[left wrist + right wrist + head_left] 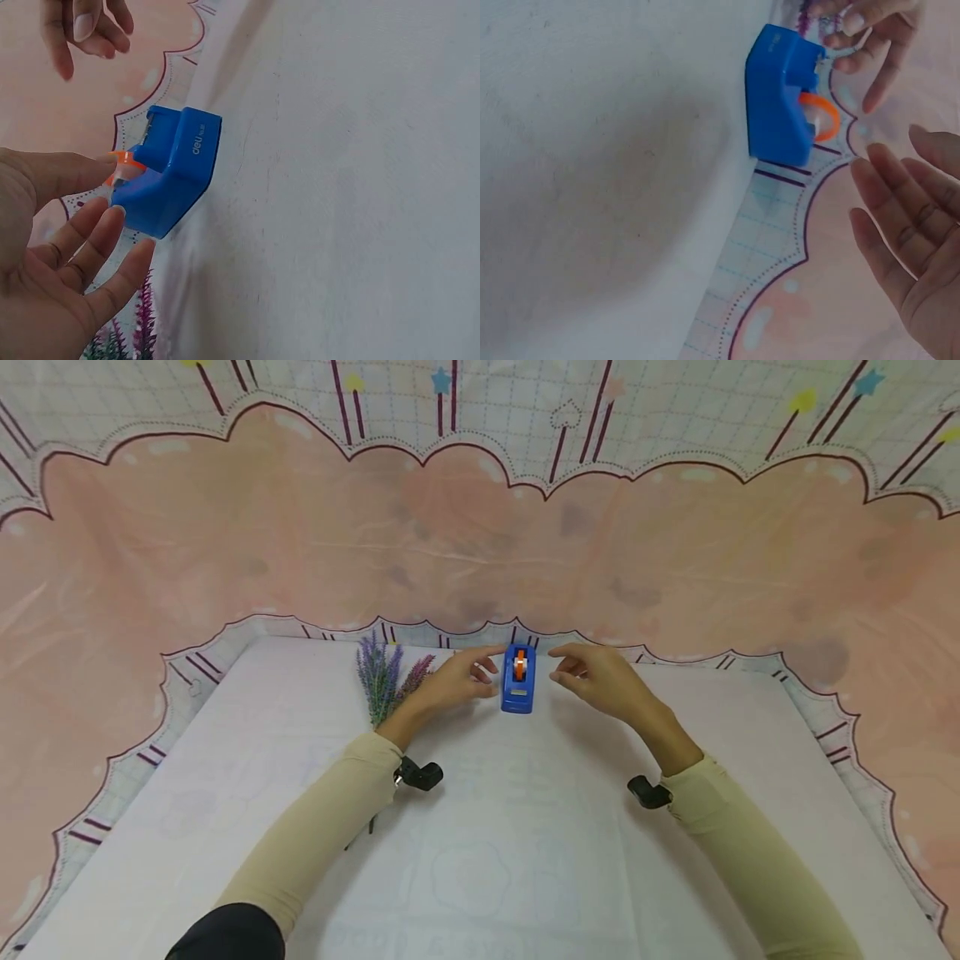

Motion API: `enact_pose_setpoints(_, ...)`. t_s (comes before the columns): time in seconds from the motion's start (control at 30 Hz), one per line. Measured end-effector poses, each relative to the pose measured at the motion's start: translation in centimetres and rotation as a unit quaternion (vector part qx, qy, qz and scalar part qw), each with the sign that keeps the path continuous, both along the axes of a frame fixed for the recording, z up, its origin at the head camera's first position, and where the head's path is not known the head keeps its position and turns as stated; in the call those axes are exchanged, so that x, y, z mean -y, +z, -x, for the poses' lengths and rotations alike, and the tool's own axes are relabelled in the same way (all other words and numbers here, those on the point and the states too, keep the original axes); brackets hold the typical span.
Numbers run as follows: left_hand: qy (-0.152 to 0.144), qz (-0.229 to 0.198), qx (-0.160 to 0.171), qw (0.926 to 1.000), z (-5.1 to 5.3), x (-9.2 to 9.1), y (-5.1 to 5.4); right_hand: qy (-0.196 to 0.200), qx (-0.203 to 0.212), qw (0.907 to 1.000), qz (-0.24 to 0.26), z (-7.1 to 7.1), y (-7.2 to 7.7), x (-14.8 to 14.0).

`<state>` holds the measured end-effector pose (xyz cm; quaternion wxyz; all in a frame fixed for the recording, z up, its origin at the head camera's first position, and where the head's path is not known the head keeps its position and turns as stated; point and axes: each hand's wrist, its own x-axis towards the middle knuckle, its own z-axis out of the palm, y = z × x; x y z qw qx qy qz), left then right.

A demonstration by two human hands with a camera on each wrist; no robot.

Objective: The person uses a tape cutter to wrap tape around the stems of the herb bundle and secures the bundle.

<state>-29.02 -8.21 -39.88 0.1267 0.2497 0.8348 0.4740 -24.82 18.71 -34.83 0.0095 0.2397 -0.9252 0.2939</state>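
A blue tape dispenser (517, 697) with an orange tape core (520, 665) stands upright on the white table, between the two hands. Just left of it is my left hand (459, 679), fingers loosely bent and holding nothing; the left wrist view shows that hand (67, 247) beside the dispenser (184, 165). To the right, my right hand (596, 677) hovers a short gap away with relaxed fingers. In the right wrist view the right hand (919, 232) is apart from the dispenser (776, 105), its palm bare.
Purple lavender sprigs (378, 677) and a pinker sprig (417, 672) lie on the table, partly under my left wrist. The white tabletop (525, 860) has a patterned cloth (480, 552) around its edges.
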Motion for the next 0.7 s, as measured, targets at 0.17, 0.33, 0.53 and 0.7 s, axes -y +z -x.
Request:
enact_pose_setpoints(0.17,-0.001,-0.005,0.03,0.9995,0.8,-0.7,-0.6,0.009,0.01,0.9998,0.014,1.1,-0.9,0.7)
enact_pose_setpoints(0.33,-0.005,-0.013,0.036,0.9993,1.3,-1.1,-1.0,0.008,0.029,0.9992,0.027,1.9,-1.7,1.4)
enact_pose_setpoints(0.53,0.007,-0.022,0.065,0.9976,1.8,-1.7,-1.4,0.004,0.047,0.9982,0.036,2.5,-2.5,2.2)
enact_pose_setpoints(0.7,0.024,-0.036,0.092,0.9948,2.2,-2.0,-1.9,-0.012,0.068,0.997,0.036,3.3,-3.1,3.1)
